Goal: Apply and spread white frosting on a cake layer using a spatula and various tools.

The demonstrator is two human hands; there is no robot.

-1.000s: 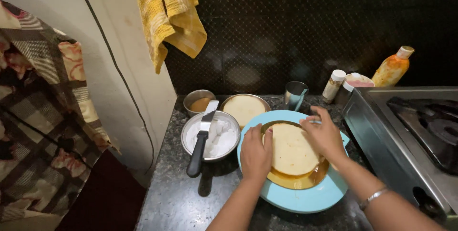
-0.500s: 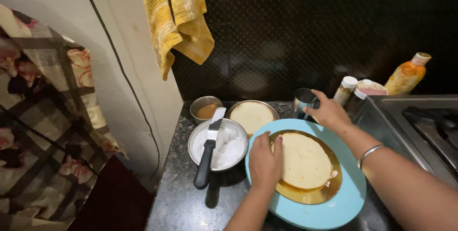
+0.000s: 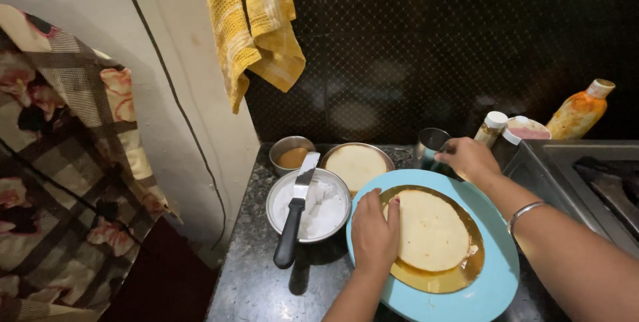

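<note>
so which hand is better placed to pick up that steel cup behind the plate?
Right. The right hand is already at the cup, probably touching it. The left hand is pressed flat on the cake edge, farther off.

The right hand point(image 3: 469, 158), at one o'clock from the cake layer point(image 3: 432, 230), covers part of a steel cup point(image 3: 430, 141), so whether its fingers grip the cup cannot be told. The blue plate point(image 3: 492, 289) is cut off by the bottom edge at six o'clock, and the stove point(image 3: 586, 175) by the right edge at three o'clock. The left hand point(image 3: 374, 235) hides the gold board's point(image 3: 459, 275) nine o'clock rim.
</note>
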